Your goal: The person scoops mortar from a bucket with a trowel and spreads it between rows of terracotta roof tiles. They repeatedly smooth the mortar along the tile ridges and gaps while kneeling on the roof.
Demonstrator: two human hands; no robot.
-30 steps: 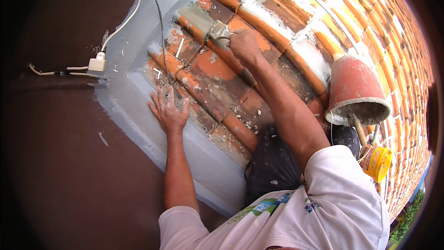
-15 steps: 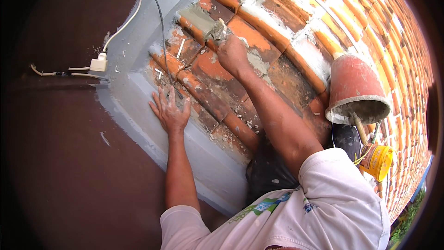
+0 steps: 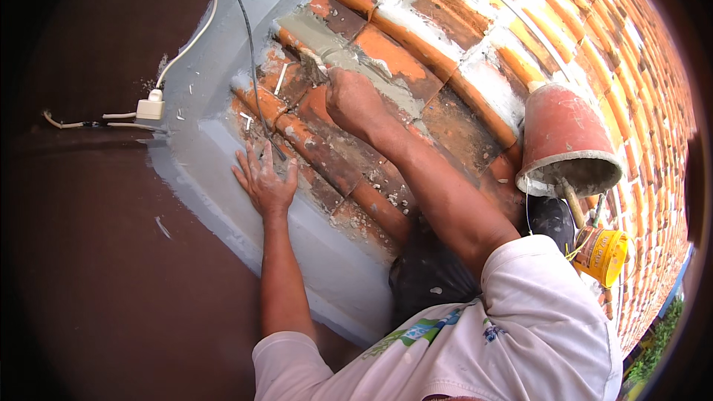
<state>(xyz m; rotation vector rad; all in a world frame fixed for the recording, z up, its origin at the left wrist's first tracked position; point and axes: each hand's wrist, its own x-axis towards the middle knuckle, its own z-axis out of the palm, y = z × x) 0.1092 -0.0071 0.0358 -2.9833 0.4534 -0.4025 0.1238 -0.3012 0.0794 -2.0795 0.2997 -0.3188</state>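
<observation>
My left hand (image 3: 267,182) lies flat with fingers spread, at the join between the grey coated strip (image 3: 223,150) and the tile edges. A dark cable (image 3: 254,67) runs down to its fingertips. My right hand (image 3: 360,104) is closed around a small trowel (image 3: 315,68), whose handle is hidden in the fist. The mortar-smeared blade rests against an orange roof tile (image 3: 291,38). Wet grey mortar (image 3: 349,59) is spread over the tiles beside the fist.
On the right, a red mortar-stained bucket (image 3: 568,130) lies tipped with a stick in its mouth. A yellow tub (image 3: 607,256) sits below it. A white plug connector (image 3: 151,106) with cables lies by the brown wall (image 3: 111,252). Mortar crumbs (image 3: 364,219) litter the lower tiles.
My right hand has moved left and slightly down with the trowel, and mortar is now smeared over more of the tile beside it. My left hand stays flat in place.
</observation>
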